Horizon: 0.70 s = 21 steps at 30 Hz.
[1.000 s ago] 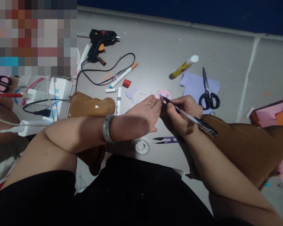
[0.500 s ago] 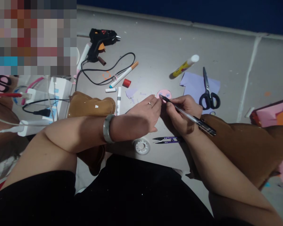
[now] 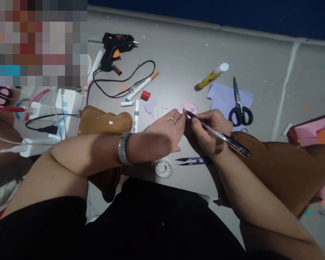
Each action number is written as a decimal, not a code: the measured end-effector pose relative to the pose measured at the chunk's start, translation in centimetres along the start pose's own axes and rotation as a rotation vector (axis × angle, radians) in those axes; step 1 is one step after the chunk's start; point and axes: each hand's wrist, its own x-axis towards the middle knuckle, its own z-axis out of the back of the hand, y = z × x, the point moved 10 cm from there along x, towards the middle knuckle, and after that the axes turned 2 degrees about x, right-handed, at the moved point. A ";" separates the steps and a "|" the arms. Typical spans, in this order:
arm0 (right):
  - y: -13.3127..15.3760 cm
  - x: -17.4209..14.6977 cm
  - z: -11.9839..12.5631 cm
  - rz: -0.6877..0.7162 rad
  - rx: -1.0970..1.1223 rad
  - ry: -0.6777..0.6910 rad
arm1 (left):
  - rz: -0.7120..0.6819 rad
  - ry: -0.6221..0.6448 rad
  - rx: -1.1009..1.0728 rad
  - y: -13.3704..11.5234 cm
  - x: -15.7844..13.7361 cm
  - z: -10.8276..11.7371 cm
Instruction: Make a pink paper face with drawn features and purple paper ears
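A pink round paper piece [image 3: 193,108] with small bluish marks lies on the table. My left hand [image 3: 166,131] rests flat beside it, fingers stretched out and their tips at its left edge. In my right hand [image 3: 211,131] is a pen [image 3: 219,135] with a clear barrel and black grip. The pen's tip is on the left part of the pink piece. Below my right hand are thread snips [image 3: 192,161], partly covered. A white ring-shaped roll [image 3: 163,168] lies below my left hand.
Black-handled scissors [image 3: 239,108] lie on purple paper [image 3: 216,97], near a yellow glue stick [image 3: 212,76]. To the left are a glue gun [image 3: 116,45] with its cord, markers [image 3: 142,86], a red cap [image 3: 145,95] and a power strip [image 3: 61,115]. Brown cushions [image 3: 105,119] sit along the edge.
The pen has tilted very slightly, with its rear end a little further right. Both hands stay in nearly the same place.
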 end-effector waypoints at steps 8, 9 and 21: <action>-0.2 -0.1 0.0 -0.005 0.011 -0.008 | 0.006 -0.002 0.006 0.0 -0.1 -0.1; -0.1 -0.1 0.0 0.001 0.013 -0.010 | 0.006 -0.001 0.010 0.0 -0.1 -0.1; 0.4 0.0 0.4 0.008 -0.023 -0.061 | -0.003 -0.011 0.009 -0.1 0.0 0.0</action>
